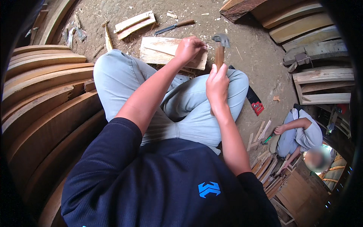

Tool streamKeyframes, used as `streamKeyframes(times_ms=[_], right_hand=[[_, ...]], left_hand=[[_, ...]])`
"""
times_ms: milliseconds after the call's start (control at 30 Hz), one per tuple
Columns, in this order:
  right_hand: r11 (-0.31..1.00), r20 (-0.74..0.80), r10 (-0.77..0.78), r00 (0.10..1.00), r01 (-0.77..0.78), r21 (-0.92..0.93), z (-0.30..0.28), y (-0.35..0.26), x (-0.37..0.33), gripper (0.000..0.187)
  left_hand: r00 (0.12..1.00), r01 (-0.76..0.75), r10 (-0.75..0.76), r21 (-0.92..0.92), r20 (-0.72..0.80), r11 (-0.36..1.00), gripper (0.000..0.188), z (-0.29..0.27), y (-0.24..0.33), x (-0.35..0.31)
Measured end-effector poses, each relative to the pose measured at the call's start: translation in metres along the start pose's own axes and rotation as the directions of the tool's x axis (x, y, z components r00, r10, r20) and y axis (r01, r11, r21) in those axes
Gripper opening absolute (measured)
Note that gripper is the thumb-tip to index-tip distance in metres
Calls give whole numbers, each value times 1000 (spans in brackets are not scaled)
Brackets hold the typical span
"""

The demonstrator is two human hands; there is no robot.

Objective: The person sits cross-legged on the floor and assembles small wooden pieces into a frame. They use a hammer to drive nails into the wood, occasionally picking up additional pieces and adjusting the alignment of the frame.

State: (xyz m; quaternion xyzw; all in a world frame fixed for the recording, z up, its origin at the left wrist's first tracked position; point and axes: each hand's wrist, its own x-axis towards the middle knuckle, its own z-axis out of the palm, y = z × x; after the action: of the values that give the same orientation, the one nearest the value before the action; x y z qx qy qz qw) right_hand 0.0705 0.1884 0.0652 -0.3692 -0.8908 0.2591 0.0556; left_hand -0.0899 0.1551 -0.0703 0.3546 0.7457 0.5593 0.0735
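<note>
In my right hand is a claw hammer, gripped by its wooden handle with the metal head raised beside the board's right end. Pale wooden board pieces lie on the ground in front of my crossed legs. Over their right part my left hand is closed, its fingertips pinched together near the board's edge. Whatever sits between those fingertips is too small to make out.
Beyond the board lie a wooden-handled knife and another wood piece. A saw with a red handle rests by my right knee. Stacked planks fill the left; more timber stands right. A co-worker crouches at lower right.
</note>
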Motion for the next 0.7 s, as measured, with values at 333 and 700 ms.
streamKeyframes(times_ms=[333,700], right_hand=[[1000,3,23,1000,-23,-13,5,-2,0,27],[982,107,118,987,-132,138,7,22,4,30]], left_hand=[[998,58,-58,32,-6,998,13,-1,-3,-3],[980,126,-152,193,128,973,16,10,-7,9]])
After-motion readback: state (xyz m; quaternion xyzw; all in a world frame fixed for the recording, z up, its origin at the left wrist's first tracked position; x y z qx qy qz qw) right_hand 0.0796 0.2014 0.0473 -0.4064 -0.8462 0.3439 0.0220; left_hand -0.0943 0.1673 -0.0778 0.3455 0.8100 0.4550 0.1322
